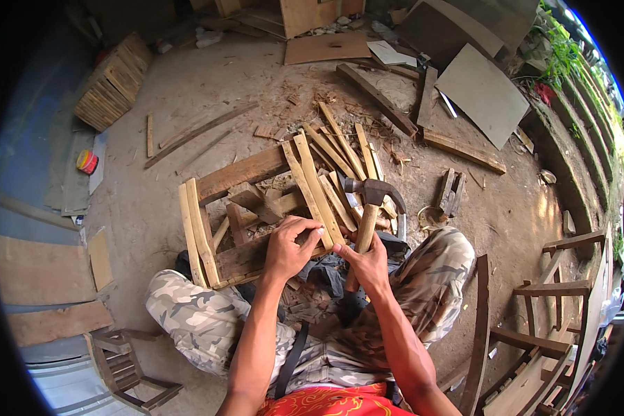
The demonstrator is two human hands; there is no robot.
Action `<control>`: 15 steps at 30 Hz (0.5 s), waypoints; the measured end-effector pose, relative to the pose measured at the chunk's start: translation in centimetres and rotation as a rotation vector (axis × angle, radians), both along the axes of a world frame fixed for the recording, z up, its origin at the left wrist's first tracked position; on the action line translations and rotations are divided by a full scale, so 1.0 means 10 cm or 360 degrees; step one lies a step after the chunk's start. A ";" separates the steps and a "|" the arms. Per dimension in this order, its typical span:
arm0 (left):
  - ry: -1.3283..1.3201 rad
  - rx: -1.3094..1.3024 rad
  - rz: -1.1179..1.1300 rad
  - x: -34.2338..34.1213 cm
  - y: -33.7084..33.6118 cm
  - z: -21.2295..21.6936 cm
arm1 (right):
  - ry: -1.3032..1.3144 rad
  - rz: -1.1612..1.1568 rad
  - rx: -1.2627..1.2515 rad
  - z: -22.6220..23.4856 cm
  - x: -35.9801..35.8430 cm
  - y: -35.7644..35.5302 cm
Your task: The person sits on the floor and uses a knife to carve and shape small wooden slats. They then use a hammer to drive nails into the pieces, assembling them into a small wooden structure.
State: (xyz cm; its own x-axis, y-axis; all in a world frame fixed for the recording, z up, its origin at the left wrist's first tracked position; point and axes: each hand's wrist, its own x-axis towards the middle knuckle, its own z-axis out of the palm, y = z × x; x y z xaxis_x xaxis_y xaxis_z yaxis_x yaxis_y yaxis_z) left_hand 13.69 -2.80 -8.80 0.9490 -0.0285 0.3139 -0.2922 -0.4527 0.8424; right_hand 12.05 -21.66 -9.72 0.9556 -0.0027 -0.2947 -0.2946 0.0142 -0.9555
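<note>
In front of me stands a wooden frame [239, 173] of dark boards with pale slats across it. My right hand [369, 262] grips a claw hammer [365, 229] by its wooden handle, the metal head pointing away from me. Its thumb touches the near end of a pale slat [317, 197] on the frame's right side. My left hand [289, 248] is pinched at the end of the neighbouring slat [303, 177]; whatever lies between its fingertips is too small to make out. Two more slats [197, 229] cross the frame's left side.
Several loose pale strips [336, 149] lie just beyond the frame. Dark beams [378, 99] and grey sheets [482, 93] rest on the ground farther right. A slatted crate [113, 82] and a red-and-yellow tub [87, 161] stand left; wooden racks [555, 288] stand right.
</note>
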 end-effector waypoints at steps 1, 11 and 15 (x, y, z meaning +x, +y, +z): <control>0.0003 -0.0006 0.0008 0.00 0.00 0.00 | 0.0003 -0.0004 -0.0005 0.00 0.00 0.00; 0.0057 0.0107 0.0020 0.00 0.02 0.01 | -0.0041 -0.0025 0.0066 -0.10 0.00 -0.01; 0.0049 0.0095 0.0029 -0.01 0.02 0.01 | -0.0003 -0.0013 0.0051 -0.12 0.00 -0.02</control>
